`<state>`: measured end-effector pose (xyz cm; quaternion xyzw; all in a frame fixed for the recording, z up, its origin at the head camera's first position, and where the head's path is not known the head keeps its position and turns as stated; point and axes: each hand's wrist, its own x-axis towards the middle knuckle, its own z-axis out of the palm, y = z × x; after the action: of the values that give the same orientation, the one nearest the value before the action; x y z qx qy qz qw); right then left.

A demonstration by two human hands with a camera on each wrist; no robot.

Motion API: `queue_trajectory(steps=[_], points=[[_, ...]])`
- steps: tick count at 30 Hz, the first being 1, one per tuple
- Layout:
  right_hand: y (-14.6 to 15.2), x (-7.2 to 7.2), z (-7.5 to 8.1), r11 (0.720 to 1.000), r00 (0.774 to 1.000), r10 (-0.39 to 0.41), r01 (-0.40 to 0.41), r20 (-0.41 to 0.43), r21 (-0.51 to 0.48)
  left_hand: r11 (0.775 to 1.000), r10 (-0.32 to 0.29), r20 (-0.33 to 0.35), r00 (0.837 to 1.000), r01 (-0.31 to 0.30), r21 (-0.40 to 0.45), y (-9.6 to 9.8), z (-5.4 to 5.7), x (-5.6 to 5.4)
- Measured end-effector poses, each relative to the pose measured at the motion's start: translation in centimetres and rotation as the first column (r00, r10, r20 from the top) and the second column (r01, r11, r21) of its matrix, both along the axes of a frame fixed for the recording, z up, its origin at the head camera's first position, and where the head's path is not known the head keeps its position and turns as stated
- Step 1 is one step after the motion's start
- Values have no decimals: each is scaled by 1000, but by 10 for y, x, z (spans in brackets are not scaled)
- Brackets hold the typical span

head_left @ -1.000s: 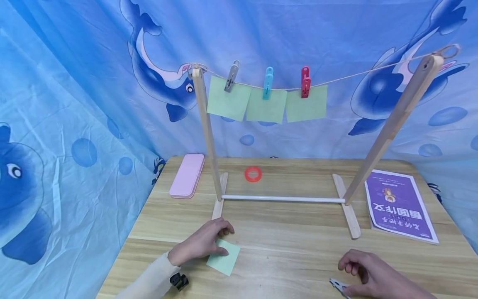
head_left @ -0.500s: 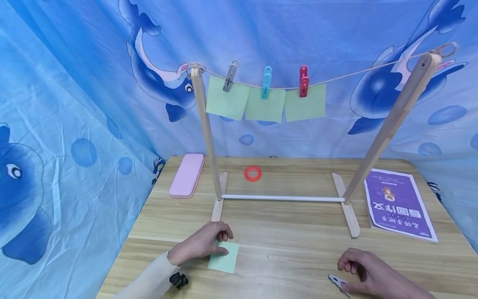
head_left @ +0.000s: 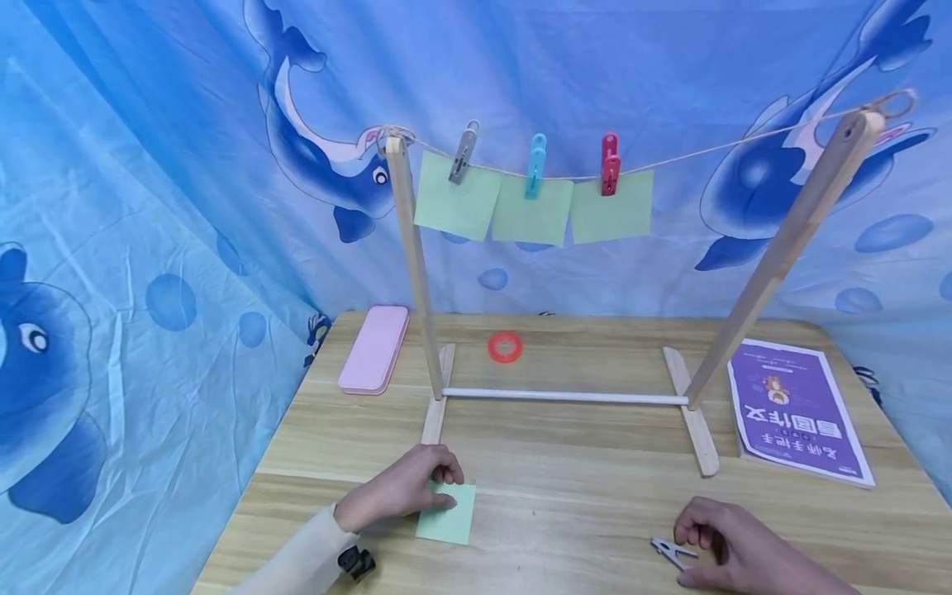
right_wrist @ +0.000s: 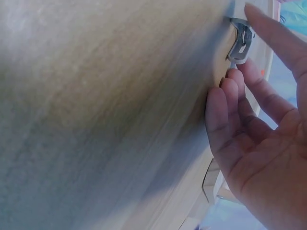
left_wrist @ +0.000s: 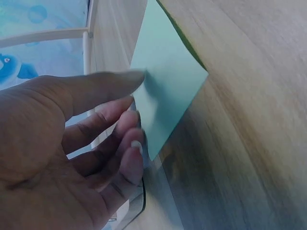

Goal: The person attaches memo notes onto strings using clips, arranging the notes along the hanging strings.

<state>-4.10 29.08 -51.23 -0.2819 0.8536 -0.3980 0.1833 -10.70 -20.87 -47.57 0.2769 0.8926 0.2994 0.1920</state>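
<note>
My left hand pinches a square green paper sheet by its upper left part, low over the table. In the left wrist view the thumb lies on the face of the sheet, and the other fingers curl behind its edge. At the front right, my right hand holds a small grey clothespin between thumb and index finger. The clothespin has its two legs spread toward the hand. Three green sheets hang on a string, under a grey clothespin, a blue clothespin and a red clothespin.
A wooden stand with a left post and right post carries the string. A white rod joins its feet. Behind it lies a red ring. A pink case lies left, a purple book right.
The green sheet in my left hand has turned slightly and lies straighter. The grey clothespin has swung round in my right fingers, its legs now toward the hand. The hanging sheets stay put.
</note>
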Motion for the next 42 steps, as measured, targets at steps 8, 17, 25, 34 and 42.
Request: queue_trajectory(steps=[8,17,25,34,42], points=[[-1,-3,0,1000,1000,-13,13,8,4,998,-28,-44,999,25,-59,0,1,4],[-2,-3,4,1000,998,-26,26,52,13,998,-37,-13,999,36,-47,-1,0,4],[-2,-4,4,1000,1000,-23,23,1,-4,1000,-28,-10,1000,28,-1,-4,-1,5],[-3,-4,3,1000,999,-27,28,-30,4,1000,-23,-2,1000,23,14,-4,-3,6],[-1,-4,2,1000,998,10,-10,-66,-7,1000,-13,-10,1000,13,21,-4,-5,7]])
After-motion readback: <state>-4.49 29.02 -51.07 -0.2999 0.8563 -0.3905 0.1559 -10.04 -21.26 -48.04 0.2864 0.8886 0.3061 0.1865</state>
